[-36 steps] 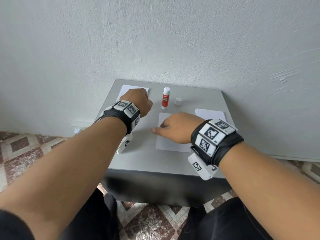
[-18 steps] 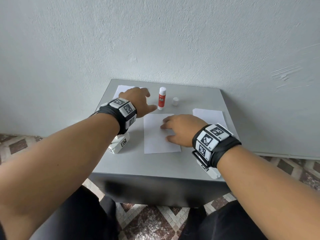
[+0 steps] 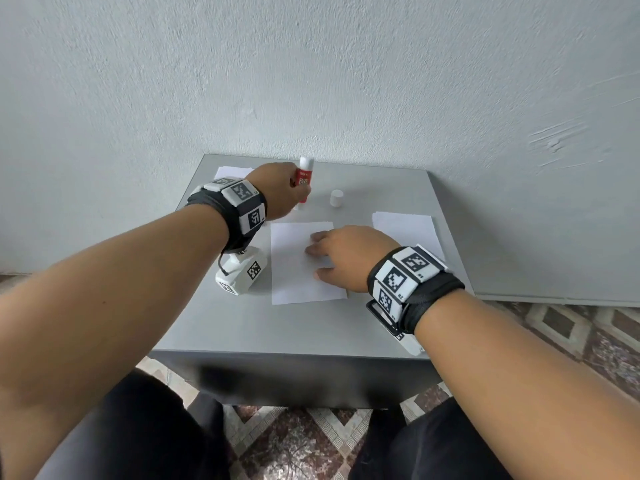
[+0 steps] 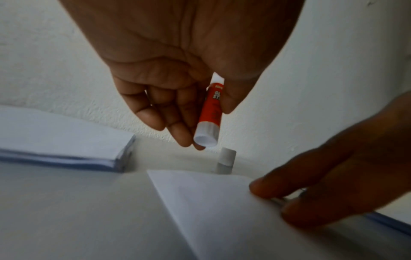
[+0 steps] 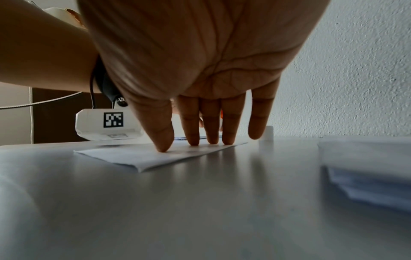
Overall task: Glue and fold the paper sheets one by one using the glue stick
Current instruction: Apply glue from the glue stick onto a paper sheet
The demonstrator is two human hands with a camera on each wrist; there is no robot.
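Your left hand (image 3: pixel 277 192) gripping the red glue stick (image 4: pixel 210 112) just above the grey table (image 3: pixel 311 327), cap (image 3: pixel 336 198) standing apart, your right hand (image 3: pixel 349 254) lying flat, straight fingers (image 5: pixel 164 133) pressing the paper sheet (image 3: pixel 298 271) at table centre

Right hand (image 5: pixel 200 58) over grey table (image 5: pixel 200 211), straight fingers (image 5: pixel 163 137) pressing paper sheet (image 5: pixel 142 156) flat

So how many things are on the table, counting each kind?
Glue stick, lifted in the left hand: 1
Glue cap: 1
Single paper sheet under the right hand: 1
Paper stacks: 2 (left stack, right stack)
Total: 5
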